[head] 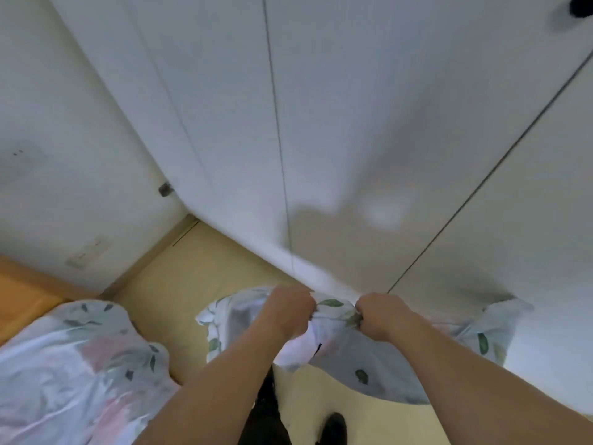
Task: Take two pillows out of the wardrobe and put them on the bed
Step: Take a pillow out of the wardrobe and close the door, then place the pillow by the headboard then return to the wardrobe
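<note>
White wardrobe [353, 123] doors are closed. Both hands hold one leafy pillow [369, 358] above the yellow floor [199, 284]. Left hand [290, 311] and right hand [382, 316] each grip its top edge tight. Bed [80, 374] with flowery cover lies at left.

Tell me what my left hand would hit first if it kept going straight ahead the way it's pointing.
Likely the white wardrobe door, low down near the floor; the left hand points there, gripping the pillow. Depth is unclear.
</note>
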{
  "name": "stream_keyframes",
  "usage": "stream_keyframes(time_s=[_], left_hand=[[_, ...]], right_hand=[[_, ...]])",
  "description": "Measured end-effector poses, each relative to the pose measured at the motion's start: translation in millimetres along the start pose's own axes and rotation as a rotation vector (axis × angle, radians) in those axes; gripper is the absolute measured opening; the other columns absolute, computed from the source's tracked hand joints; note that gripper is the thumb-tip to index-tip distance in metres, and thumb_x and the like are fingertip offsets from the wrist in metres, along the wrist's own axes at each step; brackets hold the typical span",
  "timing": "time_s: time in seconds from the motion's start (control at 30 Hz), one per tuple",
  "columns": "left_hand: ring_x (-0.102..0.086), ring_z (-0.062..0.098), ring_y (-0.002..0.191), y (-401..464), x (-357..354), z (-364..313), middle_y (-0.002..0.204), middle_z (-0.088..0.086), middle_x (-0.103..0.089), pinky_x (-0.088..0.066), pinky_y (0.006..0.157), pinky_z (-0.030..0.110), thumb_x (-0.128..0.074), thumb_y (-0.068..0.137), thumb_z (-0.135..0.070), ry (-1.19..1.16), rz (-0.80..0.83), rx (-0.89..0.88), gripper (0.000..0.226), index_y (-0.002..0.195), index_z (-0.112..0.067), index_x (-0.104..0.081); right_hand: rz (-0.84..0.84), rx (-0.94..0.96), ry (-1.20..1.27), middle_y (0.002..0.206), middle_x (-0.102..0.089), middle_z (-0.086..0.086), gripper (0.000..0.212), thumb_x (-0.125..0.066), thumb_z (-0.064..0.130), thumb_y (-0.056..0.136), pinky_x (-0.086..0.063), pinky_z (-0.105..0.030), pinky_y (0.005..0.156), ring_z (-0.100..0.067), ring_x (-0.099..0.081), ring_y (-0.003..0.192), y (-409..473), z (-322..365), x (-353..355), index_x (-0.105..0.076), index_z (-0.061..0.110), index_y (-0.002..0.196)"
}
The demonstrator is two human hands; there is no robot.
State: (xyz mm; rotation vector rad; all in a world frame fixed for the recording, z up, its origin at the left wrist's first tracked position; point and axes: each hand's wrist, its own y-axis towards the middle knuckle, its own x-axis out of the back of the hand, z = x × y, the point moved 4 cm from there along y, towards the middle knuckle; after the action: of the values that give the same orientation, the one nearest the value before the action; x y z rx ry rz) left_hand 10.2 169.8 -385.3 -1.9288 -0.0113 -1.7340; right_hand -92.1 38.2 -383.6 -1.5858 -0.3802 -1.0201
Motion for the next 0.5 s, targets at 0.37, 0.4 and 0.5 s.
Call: stream_keyframes(time_s=[0.37, 0.4, 0.5], left_hand=[[-0.055, 0.025, 0.099, -152.9, -32.9, 187.8, 0.104, 0.002, -0.061, -0.033, 0.071, 0.031, -0.044, 0.090, -0.010, -0.099, -0.040, 0.552, 0.024, 0.098, -0.018, -0.065], [-0.056, 0.026, 0.099, -164.4, -35.3, 203.1, 0.104, 0.002, -0.060, -0.033, 0.070, 0.032, -0.044, 0.090, -0.011, -0.095, -0.043, 0.586, 0.024, 0.099, -0.018, -0.065], [-0.056, 0.025, 0.098, -201.8, -47.5, 249.3, 0.102, 0.002, -0.059, -0.038, 0.072, 0.033, -0.042, 0.090, -0.011, -0.114, -0.034, 0.703, 0.026, 0.099, -0.018, -0.065]], right_hand=[[-0.107, 0.467, -0.255, 0.100, -0.064, -0.004, 0.018, -0.050, 0.023, 0.090, -0.042, -0.027, 0.070, -0.026, -0.064, 0.093, 77.5, 237.9, 66.1, -0.063, 0.014, 0.101], [-0.099, 0.493, -0.266, 0.097, -0.064, -0.004, 0.016, -0.050, 0.023, 0.089, -0.042, -0.027, 0.069, -0.026, -0.064, 0.093, 83.0, 258.1, 71.5, -0.062, 0.016, 0.099], [-0.067, 0.571, -0.288, 0.088, -0.061, -0.002, 0.006, -0.049, 0.021, 0.087, -0.041, -0.026, 0.068, -0.026, -0.064, 0.089, 99.5, 323.6, 84.2, -0.055, 0.019, 0.087]])
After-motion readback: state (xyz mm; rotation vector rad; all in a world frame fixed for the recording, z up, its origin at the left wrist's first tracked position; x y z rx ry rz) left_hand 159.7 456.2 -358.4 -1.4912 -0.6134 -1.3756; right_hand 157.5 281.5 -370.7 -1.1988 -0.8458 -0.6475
